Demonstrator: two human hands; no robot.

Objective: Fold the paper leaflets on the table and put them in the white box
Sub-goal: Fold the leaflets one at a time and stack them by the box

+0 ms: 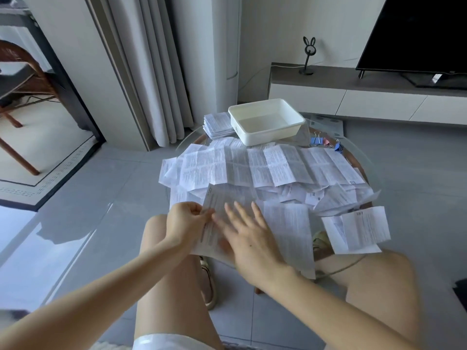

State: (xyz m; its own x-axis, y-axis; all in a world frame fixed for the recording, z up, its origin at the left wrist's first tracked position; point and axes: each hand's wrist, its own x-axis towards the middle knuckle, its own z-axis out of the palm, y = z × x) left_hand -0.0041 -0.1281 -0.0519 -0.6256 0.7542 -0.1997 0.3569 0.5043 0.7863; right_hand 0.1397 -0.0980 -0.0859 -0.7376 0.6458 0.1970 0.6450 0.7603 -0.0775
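While the left grip pinches the left edge of a printed leaflet between thumb and curled fingers, the right grip lies released over the same sheet, palm down with fingers straight and spread; blur hides whether it presses the paper or hangs just above it. That leaflet sits unfolded at the near left of the round glass worktop, slanted. Its far corner rests on other sheets and its near end reaches past the rim above the person's bare knee, so the sheet is between the two grips and partly under the right one. Just right of the right grip lies a long sheet, also running off the near rim. Farther right a smaller creased sheet rests at the edge. Beyond the grips a loose pile of opened leaflets covers most of the worktop, overlapping one another. At the far side stands the white box. It is open-topped, with nothing visible inside, and its near wall touches the pile. A neat stack of folded leaflets sits just to its left. Blue and pink binder clips lie near its right side. Through the glass a sandalled foot shows on the grey tiled floor. Past the worktop a low TV cabinet carries a dark screen and a small black rabbit-eared stand. Pale curtains hang to the left, with a wooden chair beyond them.
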